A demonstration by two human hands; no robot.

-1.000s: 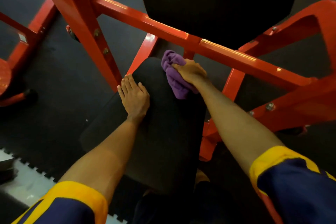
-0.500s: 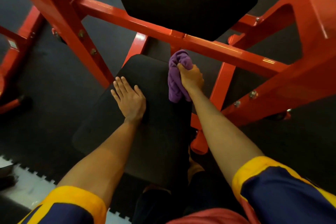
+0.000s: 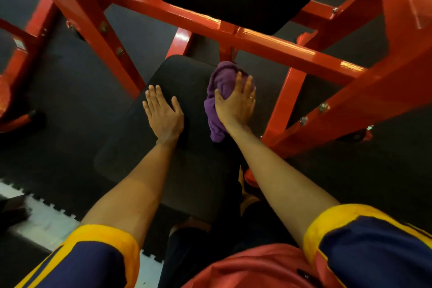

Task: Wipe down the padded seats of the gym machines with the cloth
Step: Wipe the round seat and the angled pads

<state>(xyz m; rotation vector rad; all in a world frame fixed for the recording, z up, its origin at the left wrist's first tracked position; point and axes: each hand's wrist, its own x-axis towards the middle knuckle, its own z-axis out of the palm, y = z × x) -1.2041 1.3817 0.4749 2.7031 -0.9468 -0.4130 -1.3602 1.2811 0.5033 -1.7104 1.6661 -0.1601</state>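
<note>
On the seat, cloth lies right of left hand.

The left forearm and right forearm reach forward, bare. The left grip lies flat, palm down, fingers straight and close together. The right grip presses palm down, its fingers spread, apparently straight though blurred.

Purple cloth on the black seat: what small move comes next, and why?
Probably draw the purple cloth back toward the body along the right side of the black padded seat. The right hand presses it at the seat's far end, just short of the red steel crossbar, so little pad lies ahead; the left hand rests flat on the pad.
</note>
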